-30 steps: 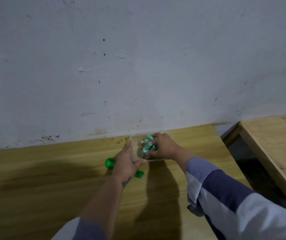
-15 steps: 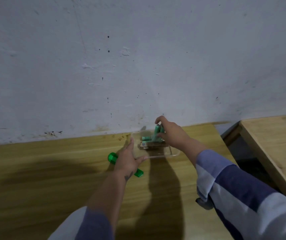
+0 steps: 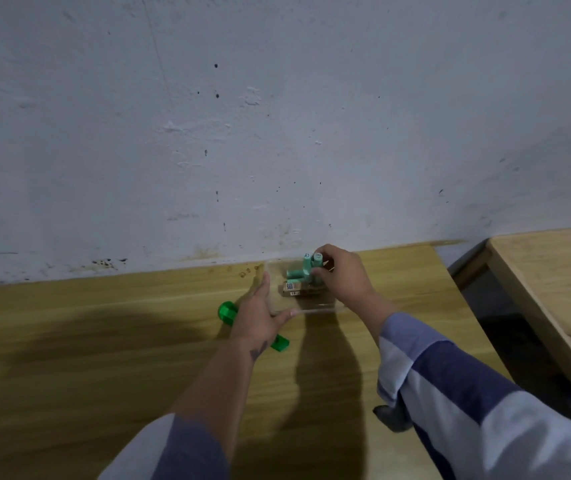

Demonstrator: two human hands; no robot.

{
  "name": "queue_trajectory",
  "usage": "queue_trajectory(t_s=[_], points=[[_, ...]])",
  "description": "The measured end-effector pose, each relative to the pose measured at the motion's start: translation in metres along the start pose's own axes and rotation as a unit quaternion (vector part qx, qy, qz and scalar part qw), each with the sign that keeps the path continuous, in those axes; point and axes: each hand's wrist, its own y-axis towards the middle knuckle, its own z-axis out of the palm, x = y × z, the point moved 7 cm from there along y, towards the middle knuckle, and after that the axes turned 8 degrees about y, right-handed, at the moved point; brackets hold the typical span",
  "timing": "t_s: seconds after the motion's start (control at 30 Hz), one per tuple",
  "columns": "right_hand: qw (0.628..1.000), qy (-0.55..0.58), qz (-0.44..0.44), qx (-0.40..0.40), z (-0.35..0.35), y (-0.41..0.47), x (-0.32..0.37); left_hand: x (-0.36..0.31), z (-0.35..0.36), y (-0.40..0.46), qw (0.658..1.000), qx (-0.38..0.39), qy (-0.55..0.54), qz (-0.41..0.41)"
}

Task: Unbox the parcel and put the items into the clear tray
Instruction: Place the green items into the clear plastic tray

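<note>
Right hand (image 3: 341, 277) gripping green cylinders (image 3: 311, 268) in clear tray (image 3: 318, 309); left hand (image 3: 258, 315) flat on tray edge.

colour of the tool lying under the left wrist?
Bright translucent green tool, partly hidden by the left hand; head view only.

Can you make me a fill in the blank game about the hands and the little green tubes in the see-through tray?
1. The right hand holds a pale green tube standing ____ in the clear tray.
2. The left hand rests flat against the tray's ____ side.
3. The bright green tool lies on the wooden ____, partly under the left hand.
4. A small brown ____ with a label lies in the tray.

Missing words: upright; left; table; box
</note>
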Motion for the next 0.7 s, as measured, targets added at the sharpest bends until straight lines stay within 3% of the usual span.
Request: queue_trajectory(t_s=[0.1,0.2,0.27,0.57,0.7], points=[[0.994,-0.076,-0.051,0.063,0.004,0.0,0.011,0.001,-0.002,0.0,1.0,-0.002,-0.006,0.002],[0.952,-0.244,-0.099,0.159,0.027,-0.004,0.028,0.01,-0.009,0.001,1.0,0.0,-0.022,-0.002],[0.934,-0.284,-0.098,0.195,0.038,-0.011,0.03,0.012,-0.01,0.001,1.0,0.003,-0.025,-0.003],[0.937,-0.279,-0.088,0.191,0.064,-0.014,0.019,0.012,-0.012,-0.001,0.999,0.01,-0.04,-0.009],[0.949,-0.263,-0.084,0.153,0.068,-0.017,0.014,0.019,-0.013,-0.003,0.999,0.014,-0.027,-0.011]])
